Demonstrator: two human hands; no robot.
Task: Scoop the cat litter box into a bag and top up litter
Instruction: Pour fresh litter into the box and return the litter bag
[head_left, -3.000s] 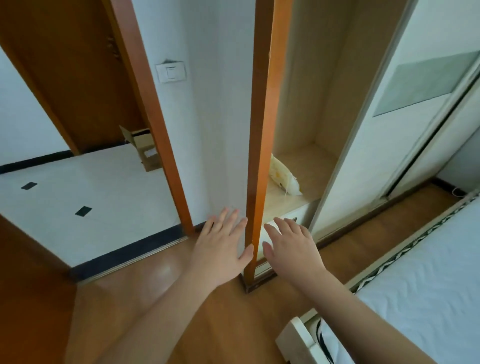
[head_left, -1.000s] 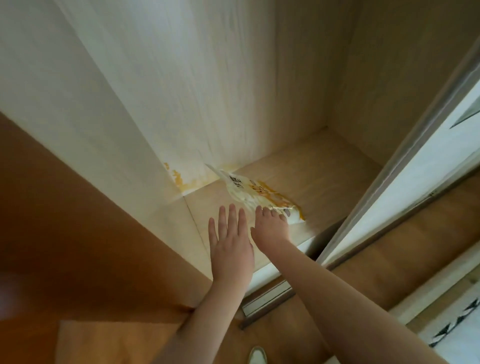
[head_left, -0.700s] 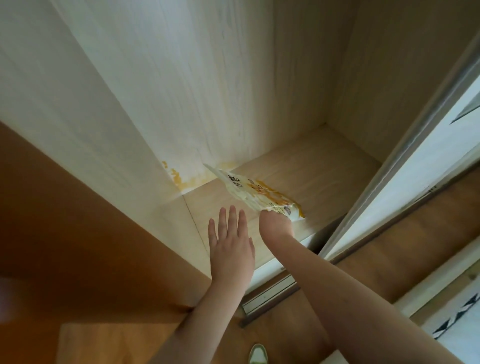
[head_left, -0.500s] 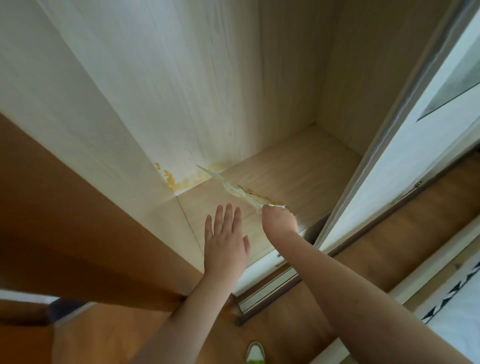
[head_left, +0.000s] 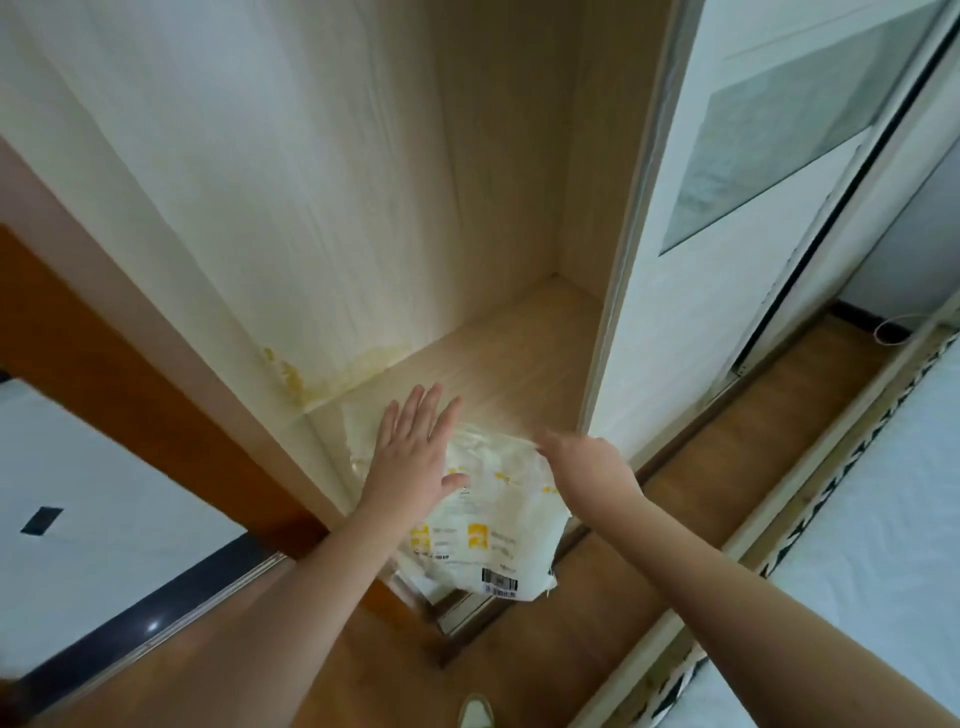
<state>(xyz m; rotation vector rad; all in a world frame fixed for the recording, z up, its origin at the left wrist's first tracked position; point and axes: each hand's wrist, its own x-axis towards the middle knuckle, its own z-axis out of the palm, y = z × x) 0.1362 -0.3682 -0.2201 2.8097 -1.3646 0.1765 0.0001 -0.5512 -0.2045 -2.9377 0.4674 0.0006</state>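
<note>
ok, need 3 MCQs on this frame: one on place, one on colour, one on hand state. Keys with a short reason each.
1. Where is the bag?
A. Flat at the back of the wardrobe shelf
B. At the shelf's front edge, hanging out over the floor
C. On the bed

2. What colour are the bag's printed blocks?
A. Yellow
B. Blue
C. Red

3. How is the left hand?
A. Fist closed on the bag
B. Open, fingers spread, in front of the bag
C. Out of view

Answers:
1 B: its barcode end juts past the wardrobe shelf front.
2 A: yellow squares show on the white plastic.
3 B: fingers are extended and apart, while the right hand holds the bag's top edge.
</note>
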